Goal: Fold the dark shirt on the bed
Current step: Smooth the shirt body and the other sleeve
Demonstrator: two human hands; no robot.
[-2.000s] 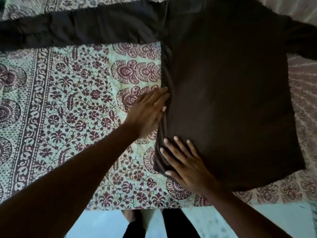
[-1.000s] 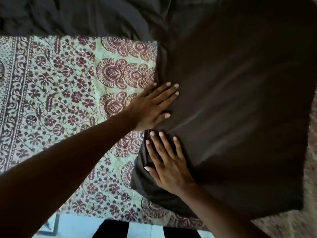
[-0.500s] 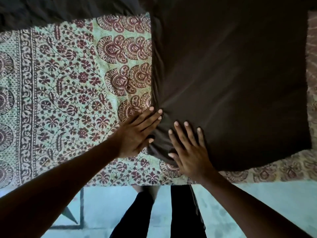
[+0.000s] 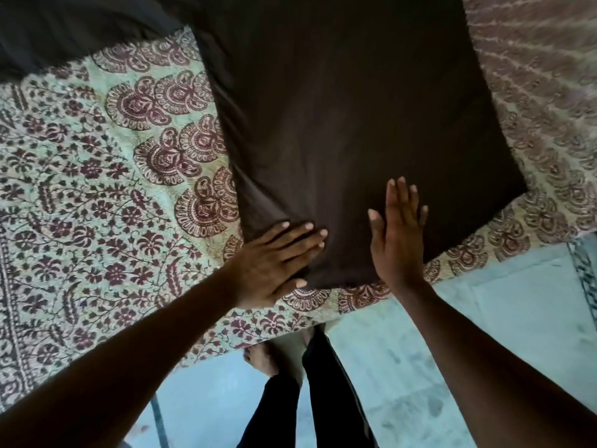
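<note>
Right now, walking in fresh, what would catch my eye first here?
Most striking is the dark shirt spread flat across the middle of the bed, against a patterned bedspread of maroon flowers on pale green. Next, two bare hands at the shirt's near edge: the left hand presses its near left corner, the right hand lies open and flat just right of it.

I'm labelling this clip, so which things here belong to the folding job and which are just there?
In the job:
dark shirt
left hand
right hand
patterned bedspread under it

Just there:
tiled floor
person's legs
</note>
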